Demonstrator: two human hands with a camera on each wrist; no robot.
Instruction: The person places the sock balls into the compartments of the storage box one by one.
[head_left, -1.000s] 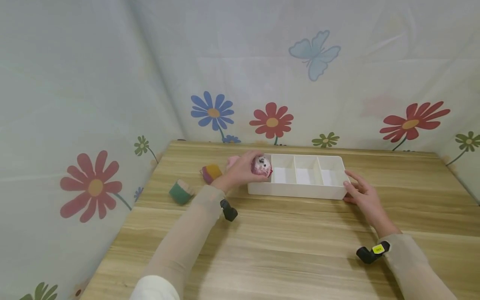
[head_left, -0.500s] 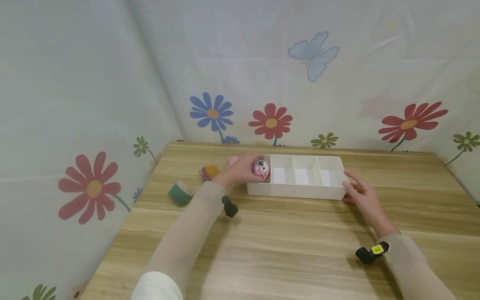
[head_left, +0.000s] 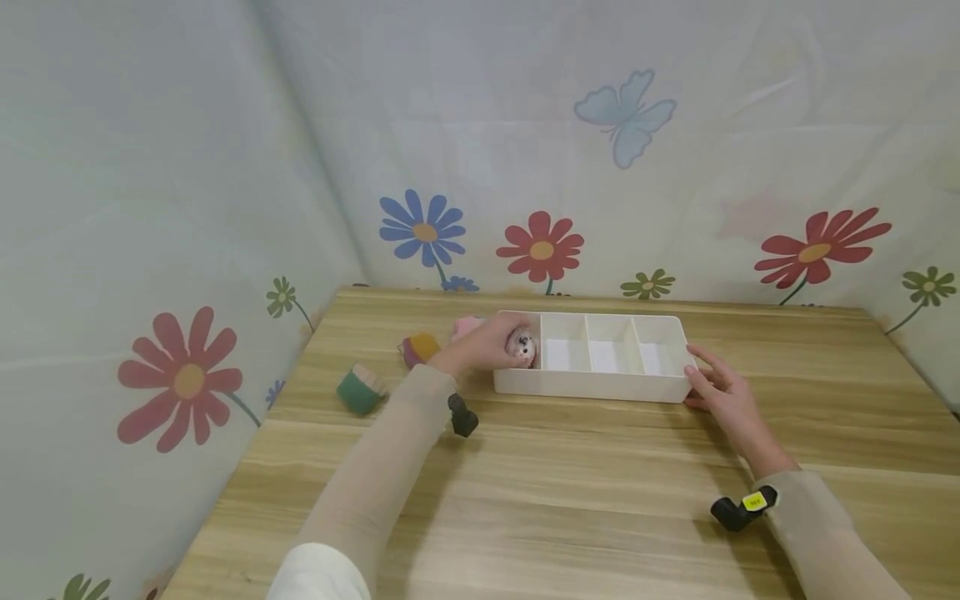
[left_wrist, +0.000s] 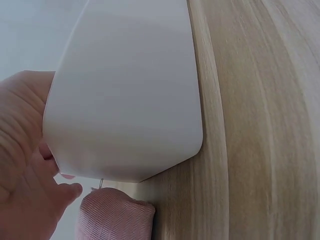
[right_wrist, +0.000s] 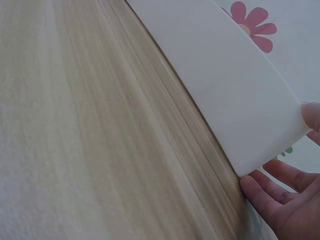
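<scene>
A small round pink-and-white toy (head_left: pixel 522 350) with black spots is in my left hand (head_left: pixel 491 342). The hand reaches over the left end of a white divided box (head_left: pixel 592 386), and the toy is low in the leftmost compartment. In the left wrist view the box's wall (left_wrist: pixel 130 95) hides the toy and most of the fingertips of my left hand (left_wrist: pixel 30 150). My right hand (head_left: pixel 727 400) holds the box's right end, its thumb near the front corner. The right wrist view shows the fingers of that hand (right_wrist: pixel 295 200) against the end of the box (right_wrist: pixel 235 95).
Left of the box lie a pink knitted piece (head_left: pixel 467 326), a yellow-and-purple piece (head_left: pixel 420 347) and a green-and-beige piece (head_left: pixel 360 390). They stand on a wooden table (head_left: pixel 570 483). A flower-printed curtain (head_left: pixel 480 125) hangs behind and to the left.
My left hand has lowered slightly with the toy, which now sits deeper in the leftmost compartment. The right hand stays at the box's end.
</scene>
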